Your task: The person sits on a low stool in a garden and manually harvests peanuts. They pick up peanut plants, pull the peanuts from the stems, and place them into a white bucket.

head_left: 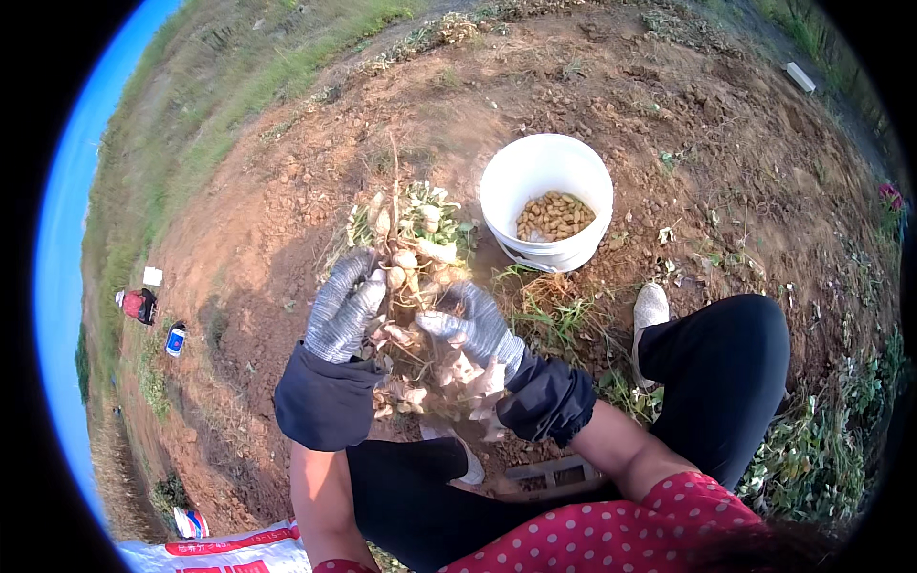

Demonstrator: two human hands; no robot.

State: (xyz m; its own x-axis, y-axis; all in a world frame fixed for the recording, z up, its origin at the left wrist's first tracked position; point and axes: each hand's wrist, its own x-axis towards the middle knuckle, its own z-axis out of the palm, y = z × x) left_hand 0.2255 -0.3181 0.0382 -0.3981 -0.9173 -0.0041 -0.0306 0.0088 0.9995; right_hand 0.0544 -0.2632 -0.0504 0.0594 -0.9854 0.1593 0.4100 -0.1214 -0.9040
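Note:
Both hands wear grey knit gloves with dark sleeve covers. My left hand [346, 304] grips the upper stems of an uprooted peanut plant [413, 256], whose pale pods hang in a cluster between the hands. My right hand [475, 327] closes on pods lower in the same clump, more pods dangling below it. Just beyond, to the right, a white bucket [516, 177] stands on the soil, holding a shallow layer of picked peanuts [555, 216].
Bare reddish-brown soil all around, with pulled plant litter by my black-trousered legs and pale shoe [650, 307]. A white-and-red sack [229, 552] lies at lower left. A distant person in red [139, 305] and a blue-white container [176, 340] are at far left. Grass bank beyond.

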